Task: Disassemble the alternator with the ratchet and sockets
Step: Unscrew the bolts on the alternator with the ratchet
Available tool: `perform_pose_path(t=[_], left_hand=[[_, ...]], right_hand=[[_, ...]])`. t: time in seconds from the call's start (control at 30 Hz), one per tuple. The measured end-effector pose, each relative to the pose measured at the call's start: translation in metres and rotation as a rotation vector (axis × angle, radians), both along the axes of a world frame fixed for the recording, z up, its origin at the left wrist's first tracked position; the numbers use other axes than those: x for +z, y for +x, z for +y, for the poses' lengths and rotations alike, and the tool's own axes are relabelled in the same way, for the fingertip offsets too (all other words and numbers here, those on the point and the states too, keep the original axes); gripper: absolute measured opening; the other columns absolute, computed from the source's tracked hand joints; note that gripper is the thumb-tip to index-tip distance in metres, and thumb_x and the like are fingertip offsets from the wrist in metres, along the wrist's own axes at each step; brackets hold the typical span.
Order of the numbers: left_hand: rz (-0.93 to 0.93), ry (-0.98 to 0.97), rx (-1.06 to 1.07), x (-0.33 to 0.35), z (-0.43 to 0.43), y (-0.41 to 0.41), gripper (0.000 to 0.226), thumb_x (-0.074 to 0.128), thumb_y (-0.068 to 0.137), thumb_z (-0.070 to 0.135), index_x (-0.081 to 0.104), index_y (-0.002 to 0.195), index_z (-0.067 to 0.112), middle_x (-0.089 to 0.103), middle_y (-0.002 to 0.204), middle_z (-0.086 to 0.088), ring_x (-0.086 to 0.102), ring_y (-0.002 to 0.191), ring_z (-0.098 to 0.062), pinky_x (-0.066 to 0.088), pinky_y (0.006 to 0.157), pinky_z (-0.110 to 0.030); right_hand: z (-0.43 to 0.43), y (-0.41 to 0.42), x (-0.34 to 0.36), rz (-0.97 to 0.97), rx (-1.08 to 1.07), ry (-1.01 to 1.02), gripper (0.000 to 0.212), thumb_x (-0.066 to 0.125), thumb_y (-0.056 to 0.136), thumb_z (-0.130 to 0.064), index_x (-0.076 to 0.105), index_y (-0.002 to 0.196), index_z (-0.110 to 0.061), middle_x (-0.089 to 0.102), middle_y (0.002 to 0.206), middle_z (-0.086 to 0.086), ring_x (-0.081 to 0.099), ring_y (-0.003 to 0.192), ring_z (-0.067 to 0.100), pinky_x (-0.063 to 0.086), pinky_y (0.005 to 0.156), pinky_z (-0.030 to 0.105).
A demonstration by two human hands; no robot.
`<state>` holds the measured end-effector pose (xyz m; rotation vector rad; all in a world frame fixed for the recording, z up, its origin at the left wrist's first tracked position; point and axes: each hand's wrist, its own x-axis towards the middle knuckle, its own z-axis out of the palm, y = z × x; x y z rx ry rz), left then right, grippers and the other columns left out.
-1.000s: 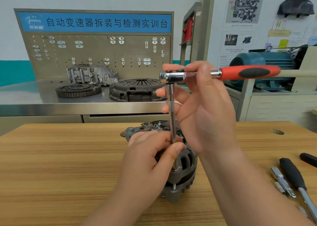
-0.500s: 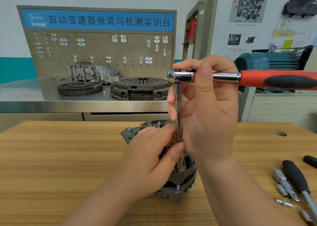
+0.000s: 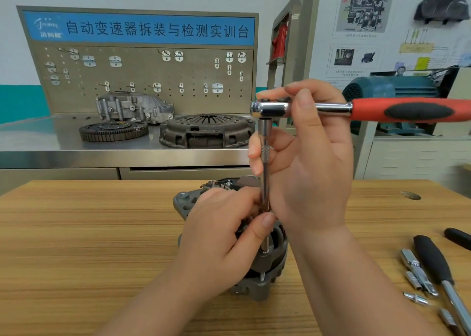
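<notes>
A grey alternator (image 3: 265,282) stands on the wooden table (image 3: 89,233), mostly covered by my hands. A ratchet with a red and black handle (image 3: 407,110) lies level above it, handle pointing right. From its chrome head (image 3: 267,109) a long extension bar (image 3: 265,157) runs straight down to a bolt on the alternator's near side. My right hand (image 3: 313,162) grips the ratchet at its head, fingers curled over the top. My left hand (image 3: 224,236) holds the alternator, its thumb pressed against the lower bar.
Loose sockets (image 3: 415,298), an extension piece (image 3: 418,272) and a black-handled tool (image 3: 438,264) lie on the table at the right. Behind stands a steel bench (image 3: 63,149) with a clutch plate (image 3: 206,130), a flywheel (image 3: 113,130) and a housing (image 3: 132,107). A blue motor (image 3: 387,88) sits at the back right.
The ratchet handle has swung a little further right and toward me. Both hands keep their hold and the alternator stays put; my view has shifted slightly.
</notes>
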<state>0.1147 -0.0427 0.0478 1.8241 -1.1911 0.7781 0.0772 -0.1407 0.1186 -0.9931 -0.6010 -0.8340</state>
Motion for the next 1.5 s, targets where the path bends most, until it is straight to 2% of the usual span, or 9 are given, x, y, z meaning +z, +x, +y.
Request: perform_pose_path(t=[0.17, 0.33, 0.6, 0.83, 1.1, 1.2, 1.3, 1.37, 1.5], left_hand=[[0.009, -0.034, -0.028, 0.0, 0.001, 0.0, 0.018, 0.044, 0.092, 0.035, 0.055, 0.08, 0.027, 0.05, 0.061, 0.017, 0.048, 0.063, -0.001, 0.038, 0.068, -0.028], [0.08, -0.012, -0.032, 0.003, 0.005, 0.0, 0.022, 0.049, 0.089, 0.037, 0.061, 0.076, 0.023, 0.058, 0.062, 0.013, 0.053, 0.067, -0.005, 0.036, 0.072, -0.02], [0.133, 0.003, 0.033, 0.005, 0.003, -0.005, 0.029, 0.046, 0.085, 0.045, 0.065, 0.084, 0.023, 0.065, 0.068, 0.009, 0.056, 0.072, -0.009, 0.041, 0.075, -0.026], [0.129, 0.021, -0.054, 0.006, 0.005, -0.002, 0.033, 0.042, 0.091, 0.04, 0.064, 0.082, 0.017, 0.064, 0.066, 0.008, 0.06, 0.068, -0.01, 0.041, 0.08, -0.032], [0.108, 0.035, -0.017, 0.005, 0.004, -0.003, 0.031, 0.049, 0.087, 0.041, 0.066, 0.078, 0.017, 0.062, 0.064, 0.008, 0.056, 0.066, -0.009, 0.04, 0.079, -0.029], [0.119, 0.014, -0.006, 0.007, 0.004, -0.003, 0.025, 0.051, 0.085, 0.04, 0.066, 0.079, 0.021, 0.064, 0.066, 0.01, 0.056, 0.068, -0.008, 0.039, 0.079, -0.024], [0.117, 0.061, 0.031, 0.007, 0.004, -0.003, 0.029, 0.049, 0.086, 0.045, 0.066, 0.083, 0.022, 0.065, 0.069, 0.01, 0.057, 0.07, -0.008, 0.039, 0.081, -0.024], [0.12, 0.061, 0.028, 0.007, 0.004, -0.003, 0.031, 0.048, 0.086, 0.047, 0.066, 0.083, 0.021, 0.064, 0.068, 0.01, 0.057, 0.069, -0.008, 0.041, 0.081, -0.026], [0.151, 0.024, -0.052, 0.008, 0.006, -0.002, 0.033, 0.047, 0.088, 0.042, 0.065, 0.08, 0.015, 0.065, 0.068, 0.009, 0.058, 0.068, -0.009, 0.043, 0.076, -0.029]], right_hand=[[0.0, 0.005, 0.004, 0.14, 0.242, 0.148, 0.02, 0.046, 0.096, -0.025, 0.054, 0.083, -0.012, 0.068, 0.083, 0.004, 0.045, 0.037, 0.015, 0.029, 0.037, 0.015], [-0.005, 0.012, 0.005, 0.308, 0.388, 0.238, 0.021, 0.047, 0.095, -0.031, 0.06, 0.085, -0.017, 0.069, 0.078, -0.002, 0.05, 0.042, 0.012, 0.036, 0.038, 0.017], [-0.005, 0.002, -0.005, -0.112, -0.406, -0.258, 0.016, 0.054, 0.094, -0.019, 0.065, 0.104, -0.027, 0.064, 0.102, 0.009, 0.067, 0.071, 0.025, 0.055, 0.058, 0.032], [-0.007, -0.002, 0.005, 0.258, 0.178, 0.056, 0.032, 0.053, 0.084, -0.037, 0.061, 0.113, -0.025, 0.072, 0.089, -0.004, 0.07, 0.068, 0.018, 0.055, 0.059, 0.025], [-0.011, -0.003, 0.009, 0.353, 0.447, 0.152, 0.023, 0.049, 0.092, -0.035, 0.061, 0.106, -0.022, 0.075, 0.085, -0.001, 0.068, 0.061, 0.013, 0.054, 0.054, 0.023], [-0.006, 0.004, -0.001, 0.152, 0.18, 0.091, 0.012, 0.059, 0.091, -0.029, 0.065, 0.101, -0.029, 0.072, 0.09, 0.0, 0.067, 0.074, 0.013, 0.055, 0.062, 0.026], [-0.015, 0.006, -0.005, -0.21, -0.504, -0.203, 0.019, 0.061, 0.09, -0.018, 0.063, 0.097, -0.036, 0.066, 0.092, -0.009, 0.064, 0.087, 0.007, 0.054, 0.076, 0.031], [-0.017, 0.008, -0.008, -0.298, -0.673, -0.332, 0.024, 0.059, 0.09, -0.018, 0.06, 0.101, -0.039, 0.063, 0.097, -0.017, 0.063, 0.094, 0.01, 0.052, 0.085, 0.037], [-0.004, 0.005, -0.004, 0.037, -0.13, 0.007, 0.015, 0.061, 0.091, -0.025, 0.068, 0.103, -0.028, 0.07, 0.095, 0.002, 0.066, 0.092, 0.019, 0.055, 0.086, 0.034]])
